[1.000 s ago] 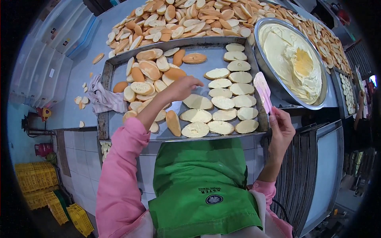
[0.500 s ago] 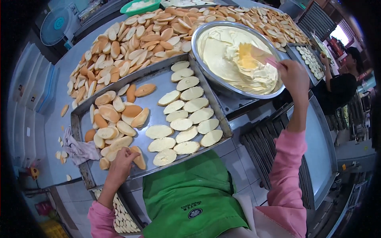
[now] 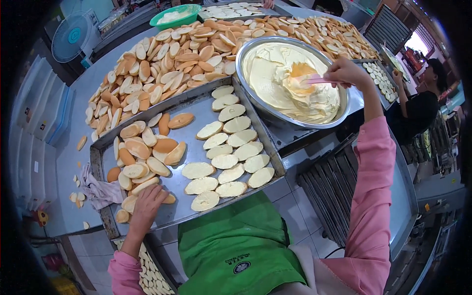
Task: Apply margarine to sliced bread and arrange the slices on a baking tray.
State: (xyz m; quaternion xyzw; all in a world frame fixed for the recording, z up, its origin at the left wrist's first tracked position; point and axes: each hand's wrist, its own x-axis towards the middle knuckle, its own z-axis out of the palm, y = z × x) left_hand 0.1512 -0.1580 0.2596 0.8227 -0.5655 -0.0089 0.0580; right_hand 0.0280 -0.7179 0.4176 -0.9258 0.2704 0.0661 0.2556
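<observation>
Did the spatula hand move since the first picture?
Yes: the right hand went forward, from beside the tray to over the right side of the bowl.

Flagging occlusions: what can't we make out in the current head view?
Head view:
Left hand: any grip on the bread slice beneath, hidden by its back.
Pink spatula: handle end, hidden inside right hand.
Bread pile in tray: bottom pieces, covered by upper ones.
Far co-worker's hand: arm, cut off by top edge.

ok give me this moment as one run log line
left hand: touching bread piece in tray | right hand: holding pink spatula at cream | pale-topped pieces: rows, tray's right side
</observation>
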